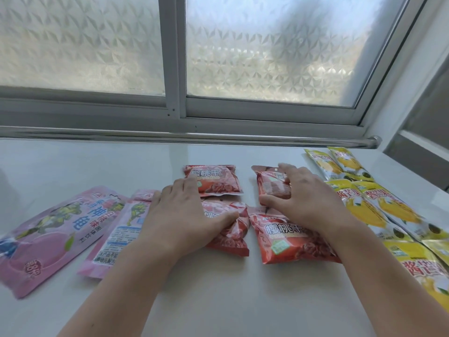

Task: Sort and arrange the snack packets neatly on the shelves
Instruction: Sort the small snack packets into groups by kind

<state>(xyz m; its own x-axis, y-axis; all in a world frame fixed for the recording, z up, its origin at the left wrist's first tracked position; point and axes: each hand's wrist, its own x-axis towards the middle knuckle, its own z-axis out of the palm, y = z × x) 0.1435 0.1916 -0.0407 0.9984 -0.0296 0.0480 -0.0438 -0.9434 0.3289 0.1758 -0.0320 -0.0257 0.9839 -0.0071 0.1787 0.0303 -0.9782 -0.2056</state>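
Observation:
Several red cherry snack packets lie in two columns on the white ledge [218, 300]. My left hand [184, 215] rests spread on the near-left red packet [230, 239], its fingertips reaching the far-left red packet [216, 182]. My right hand [308, 198] lies over the far-right red packet [272, 188], thumb and fingers around its edges, wrist above the near-right red packet [286, 239]. Two pink packets [53, 234] [116, 232] lie to the left. Several yellow mango packets [388, 210] are lined up at the right.
A frosted sliding window with a grey frame [179, 110] stands behind the ledge, with a chrome rail [371, 142] along its base. A white wall edge [413, 98] closes the right side. Bare ledge surface lies in front of the packets.

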